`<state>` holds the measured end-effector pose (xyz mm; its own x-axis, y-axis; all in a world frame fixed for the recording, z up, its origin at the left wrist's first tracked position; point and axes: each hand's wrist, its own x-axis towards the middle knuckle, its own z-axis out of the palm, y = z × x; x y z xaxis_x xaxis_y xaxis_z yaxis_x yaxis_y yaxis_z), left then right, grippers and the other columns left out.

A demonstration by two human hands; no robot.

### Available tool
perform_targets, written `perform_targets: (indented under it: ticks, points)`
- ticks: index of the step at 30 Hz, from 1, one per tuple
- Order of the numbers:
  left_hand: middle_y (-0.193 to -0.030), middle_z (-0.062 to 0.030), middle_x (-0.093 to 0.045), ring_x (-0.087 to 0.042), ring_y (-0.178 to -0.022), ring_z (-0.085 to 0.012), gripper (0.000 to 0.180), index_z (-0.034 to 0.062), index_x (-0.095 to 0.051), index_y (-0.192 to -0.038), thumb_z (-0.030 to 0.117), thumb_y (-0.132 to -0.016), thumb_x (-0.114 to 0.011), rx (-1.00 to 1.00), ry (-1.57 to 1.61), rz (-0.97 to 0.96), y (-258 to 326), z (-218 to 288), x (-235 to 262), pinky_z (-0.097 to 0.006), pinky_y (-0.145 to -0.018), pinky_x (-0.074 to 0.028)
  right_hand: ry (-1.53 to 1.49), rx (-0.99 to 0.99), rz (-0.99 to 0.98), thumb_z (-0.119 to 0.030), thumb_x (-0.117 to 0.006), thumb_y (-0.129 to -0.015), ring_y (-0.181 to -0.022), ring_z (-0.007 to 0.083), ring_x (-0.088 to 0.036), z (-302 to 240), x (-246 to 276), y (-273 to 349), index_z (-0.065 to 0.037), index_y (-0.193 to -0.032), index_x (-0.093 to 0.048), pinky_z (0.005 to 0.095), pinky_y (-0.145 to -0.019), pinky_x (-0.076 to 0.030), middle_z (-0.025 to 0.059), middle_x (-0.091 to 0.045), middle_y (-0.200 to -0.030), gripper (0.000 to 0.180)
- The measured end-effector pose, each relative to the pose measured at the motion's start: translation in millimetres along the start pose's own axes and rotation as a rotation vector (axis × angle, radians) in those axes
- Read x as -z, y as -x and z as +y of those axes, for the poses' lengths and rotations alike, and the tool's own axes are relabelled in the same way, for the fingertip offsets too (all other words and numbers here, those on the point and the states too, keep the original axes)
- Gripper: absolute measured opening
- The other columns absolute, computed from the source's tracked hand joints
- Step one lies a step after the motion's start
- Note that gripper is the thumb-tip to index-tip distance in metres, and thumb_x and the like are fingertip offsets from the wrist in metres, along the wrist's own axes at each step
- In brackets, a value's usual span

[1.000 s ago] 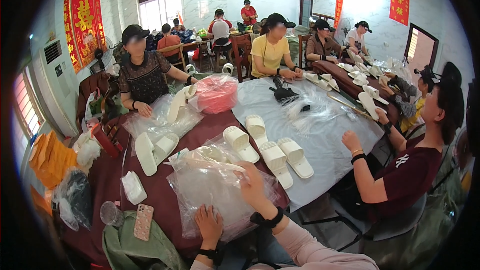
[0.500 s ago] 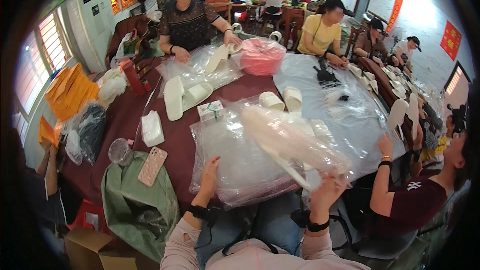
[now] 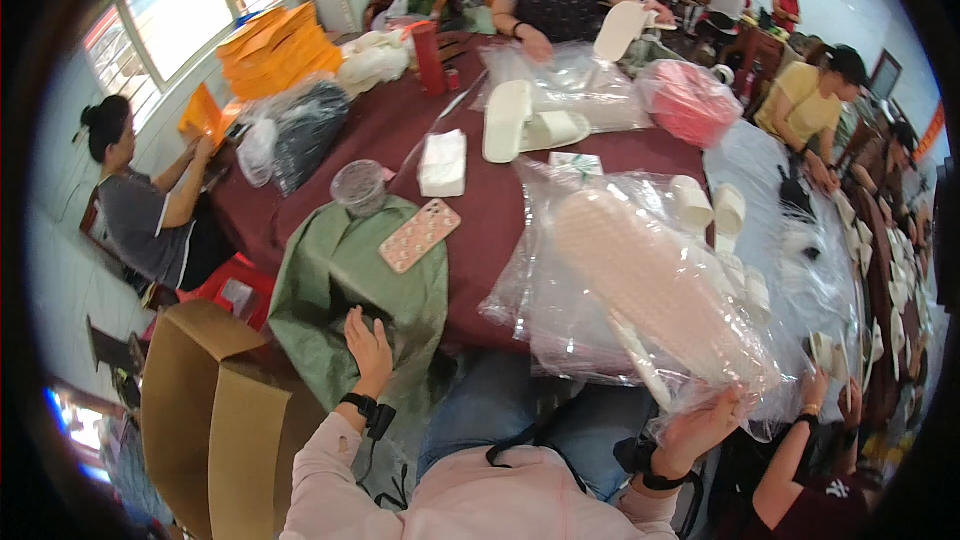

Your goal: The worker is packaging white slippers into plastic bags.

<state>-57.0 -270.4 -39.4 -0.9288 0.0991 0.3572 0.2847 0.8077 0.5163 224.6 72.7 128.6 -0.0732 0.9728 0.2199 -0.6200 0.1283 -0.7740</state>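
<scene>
My right hand grips the near end of a clear plastic bag that holds a pair of pale slippers, one of them showing its textured sole. This bagged pair is tilted over a stack of clear plastic bags at the table's near edge. Off to the left, my left hand is open and holds nothing, its fingers stretched out by a green sack. Whether the left fingertips touch the sack I cannot tell.
An open cardboard box stands at lower left. On the maroon table lie a phone, a tissue pack, a clear tub and loose slippers. Co-workers sit left and right; another is across the table.
My view has swung left, bringing the cardboard box further into sight. My left hand has moved left from the bag stack to the green sack. The right hand still holds the bagged slippers.
</scene>
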Motion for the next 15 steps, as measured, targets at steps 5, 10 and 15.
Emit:
perform_targets:
  ticks: [5, 10, 15]
  points:
    - [-0.141, -0.0239, -0.032, -0.033, -0.129, -0.0396, 0.060, 0.0028, -0.025, -0.141, 0.037, -0.095, -0.041, 0.030, -0.426, -0.675, 40, -80, -2, -0.049, -0.106, -0.024, 1.200, 0.451, -0.495, -0.007, -0.048, -0.081, -0.102, 0.0391, -0.050, 52, -18, 34, 0.004, -0.107, -0.054, 0.0518, -0.092, -0.036, 0.0217, -0.054, -0.104, 0.029]
    - [-0.149, -0.0214, -0.005, -0.018, -0.135, -0.0417, 0.061, 0.0052, -0.016, -0.144, 0.033, -0.096, -0.043, 0.339, 0.184, -0.227, 43, -105, -5, -0.043, -0.110, -0.021, 0.906, 0.637, -0.941, -0.001, -0.056, -0.075, -0.087, 0.0345, -0.057, 80, -73, 69, 0.000, -0.096, -0.060, 0.0455, -0.078, -0.045, 0.0182, -0.060, -0.095, 0.022]
    - [-0.149, -0.0215, -0.012, -0.019, -0.134, -0.0441, 0.062, 0.0151, -0.031, -0.141, 0.036, -0.087, -0.056, 0.501, -0.504, -0.447, 31, -127, 10, -0.060, -0.105, -0.020, 0.255, -0.411, -0.860, 0.001, -0.054, -0.083, -0.094, 0.0187, -0.057, 119, -114, 134, 0.000, -0.104, -0.056, 0.0340, -0.083, -0.046, 0.0096, -0.061, -0.102, 0.021]
